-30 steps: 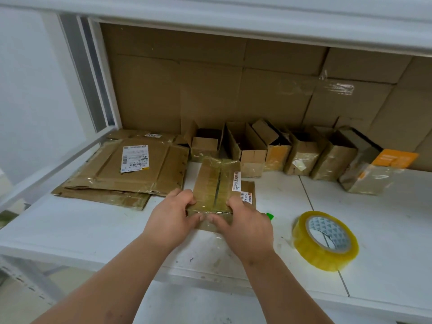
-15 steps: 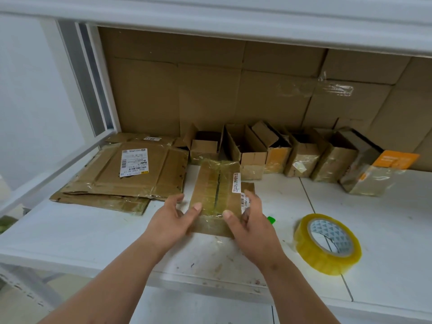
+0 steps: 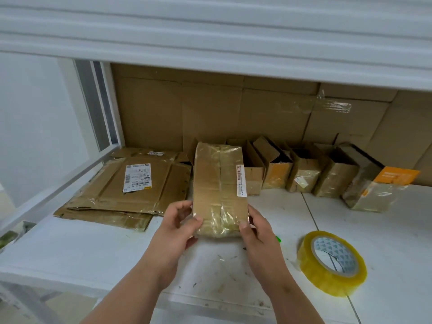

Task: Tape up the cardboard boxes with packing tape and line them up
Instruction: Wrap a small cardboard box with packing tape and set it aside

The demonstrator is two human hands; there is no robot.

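Note:
A small taped cardboard box (image 3: 219, 183) with a white label strip on its right edge is held up above the white shelf (image 3: 81, 249). My left hand (image 3: 180, 228) grips its lower left corner and my right hand (image 3: 257, 232) grips its lower right corner. A roll of yellowish packing tape (image 3: 332, 263) lies on the shelf to the right of my right hand. A row of several small open cardboard boxes (image 3: 304, 174) stands along the back, partly hidden behind the held box.
Flattened cardboard sheets (image 3: 131, 190) with a shipping label lie at the back left. A cardboard panel (image 3: 233, 113) lines the back wall. A small green object (image 3: 277, 238) peeks out by my right hand. An upper shelf edge (image 3: 210, 43) hangs overhead.
Both hands have lifted the taped box off the shelf and raised it toward the back row; earlier they pressed on its near end as it lay flat.

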